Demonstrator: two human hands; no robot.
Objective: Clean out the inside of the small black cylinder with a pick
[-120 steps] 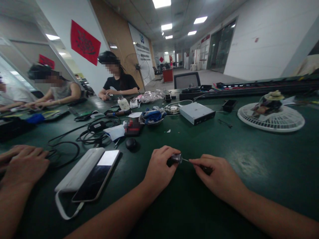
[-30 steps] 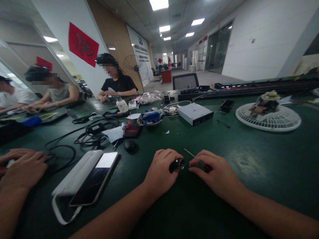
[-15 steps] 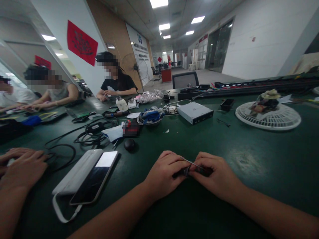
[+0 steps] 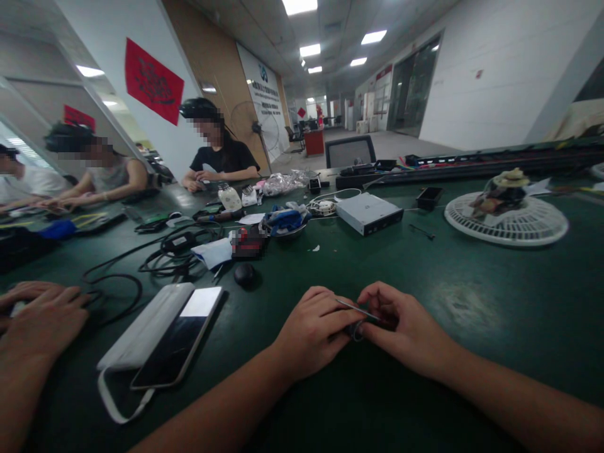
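Observation:
Over the green table (image 4: pixel 292 296), my left hand (image 4: pixel 314 330) is closed around a small dark part (image 4: pixel 357 331) with a rounded, ring-like end, mostly hidden by the fingers. My right hand (image 4: pixel 406 330) meets it from the right; its thumb touches the dark part and its fingers are curled. A thin metal rod (image 4: pixel 358 308) spans the gap between both hands, its right end among my right fingers. Fine detail between the fingertips is too small to tell.
To the left lie a phone (image 4: pixel 177 340), a white power bank (image 4: pixel 146 327) and a person's hand (image 4: pixel 44 314). Ahead are a black mouse (image 4: pixel 245 274), a disc drive (image 4: pixel 369 214) and a white fan grille (image 4: pixel 507 220). Cables (image 4: pixel 174 251) are tangled at the left.
My right hand's fingers have lifted and loosened a little from the part. The metal rod has shifted slightly left and down, and the ring-like end shows more.

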